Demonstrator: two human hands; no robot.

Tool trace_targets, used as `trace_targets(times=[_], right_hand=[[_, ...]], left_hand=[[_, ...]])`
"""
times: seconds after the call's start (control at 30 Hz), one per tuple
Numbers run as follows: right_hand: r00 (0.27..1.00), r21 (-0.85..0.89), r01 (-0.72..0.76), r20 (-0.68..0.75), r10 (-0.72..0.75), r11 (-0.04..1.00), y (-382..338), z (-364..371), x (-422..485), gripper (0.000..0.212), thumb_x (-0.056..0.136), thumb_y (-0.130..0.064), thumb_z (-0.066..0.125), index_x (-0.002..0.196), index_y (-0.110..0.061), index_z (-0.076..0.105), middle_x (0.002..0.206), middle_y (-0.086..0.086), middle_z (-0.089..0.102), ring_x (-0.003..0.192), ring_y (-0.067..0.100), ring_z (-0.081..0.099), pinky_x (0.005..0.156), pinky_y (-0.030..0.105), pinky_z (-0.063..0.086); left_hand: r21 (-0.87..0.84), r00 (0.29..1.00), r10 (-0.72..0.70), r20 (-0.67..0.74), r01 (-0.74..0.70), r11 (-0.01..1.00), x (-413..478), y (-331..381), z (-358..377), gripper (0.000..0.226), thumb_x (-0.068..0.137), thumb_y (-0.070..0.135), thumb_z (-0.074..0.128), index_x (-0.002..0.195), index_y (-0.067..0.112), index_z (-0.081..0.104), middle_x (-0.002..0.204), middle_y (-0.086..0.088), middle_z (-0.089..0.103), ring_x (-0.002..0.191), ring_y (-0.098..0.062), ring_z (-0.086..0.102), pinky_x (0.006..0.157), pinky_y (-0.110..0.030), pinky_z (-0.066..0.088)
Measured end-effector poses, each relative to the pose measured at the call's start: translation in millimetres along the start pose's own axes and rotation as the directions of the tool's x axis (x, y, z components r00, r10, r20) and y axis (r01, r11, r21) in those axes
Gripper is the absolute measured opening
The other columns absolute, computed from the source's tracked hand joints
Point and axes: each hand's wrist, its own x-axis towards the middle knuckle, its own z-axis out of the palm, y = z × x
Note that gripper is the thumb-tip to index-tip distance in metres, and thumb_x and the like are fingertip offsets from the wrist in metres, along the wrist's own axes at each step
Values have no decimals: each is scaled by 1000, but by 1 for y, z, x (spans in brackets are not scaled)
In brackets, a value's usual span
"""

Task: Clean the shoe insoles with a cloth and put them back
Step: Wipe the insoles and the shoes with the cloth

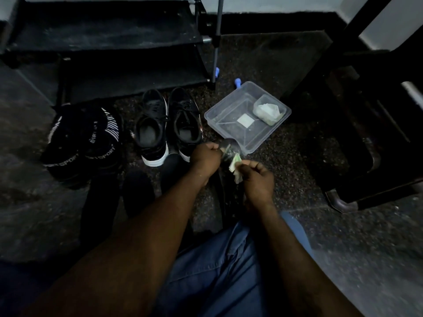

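Note:
My left hand (206, 157) is closed around a small clear bottle-like object (229, 146). Just to its right, my right hand (257, 179) pinches a pale green-white cloth (236, 166), and the two hands almost touch. Dark insoles lie on the floor: one long insole (99, 209) at the left, another insole (137, 191) beside it, and a third insole (170, 170) by my left forearm. A pair of black sneakers with white soles (152, 131) stands beyond my hands, openings facing me. The dim light hides whether insoles are inside them.
A second pair of black shoes with "SPORT" lettering (82, 143) sits at the left. A clear plastic tray (231, 126) holds a small tub (269, 110) of white material. A dark shoe rack (114, 53) stands behind, dark furniture (366, 138) at the right.

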Motion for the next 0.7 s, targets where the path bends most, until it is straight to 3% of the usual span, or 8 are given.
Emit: trace_targets(times=[0.07,0.17,0.3,0.4,0.47,0.57,0.6,0.7], right_hand=[[998,18,64,19,-65,998,-5,0,-6,15,88,2,71,96,-11,71,85,9,73,74,15,67,72,30,55],[983,4,155,101,-154,988,-17,6,-22,24,89,2,74,110,-7,70,90,6,75,77,8,69,71,19,54],[958,9,224,182,-222,974,-39,23,-47,18,88,6,72,100,-7,73,89,9,76,78,12,70,72,21,56],[946,-9,237,228,-229,971,-52,38,-67,16,88,6,72,96,-9,73,88,10,75,80,17,69,74,27,57],[943,-13,234,246,-224,972,-58,46,-84,15,88,5,73,95,-8,73,87,10,75,76,15,68,72,27,55],[930,-12,248,283,-235,969,-63,59,-110,14,88,6,72,101,0,72,85,11,74,64,6,65,63,18,51],[924,-16,261,294,-245,965,-64,63,-119,15,89,6,71,103,3,71,85,12,73,61,3,64,60,16,49],[908,-21,294,319,-272,956,-66,76,-147,14,88,4,73,102,0,71,86,11,73,63,4,65,59,17,49]], left_hand=[[-55,1000,25,-7,-26,998,-9,7,-15,23,77,37,72,84,16,73,81,-2,73,80,-22,69,81,-44,59],[-66,994,96,-48,-99,993,-30,25,-49,22,86,29,73,101,14,76,89,1,75,87,-22,70,83,-40,57],[-99,979,197,-56,-202,974,-63,49,-94,9,94,24,70,93,19,78,89,-3,78,82,-20,71,79,-41,59],[-172,972,229,-49,-234,957,-91,63,-121,17,98,19,66,87,23,79,89,-3,78,81,-17,71,77,-38,57],[-279,976,208,-59,-216,936,-112,71,-138,21,98,16,65,82,24,76,83,-1,77,72,-10,70,65,-27,55],[-435,988,146,-44,-151,888,-139,79,-163,9,97,14,66,93,19,72,82,1,74,64,-4,69,52,-16,49],[-487,991,135,-16,-126,864,-146,79,-171,7,98,17,66,99,15,72,87,-2,75,72,-8,71,57,-18,52],[-609,983,144,118,-43,792,-164,72,-195,45,99,44,60,121,7,71,115,-13,74,106,-29,70,93,-37,56]])
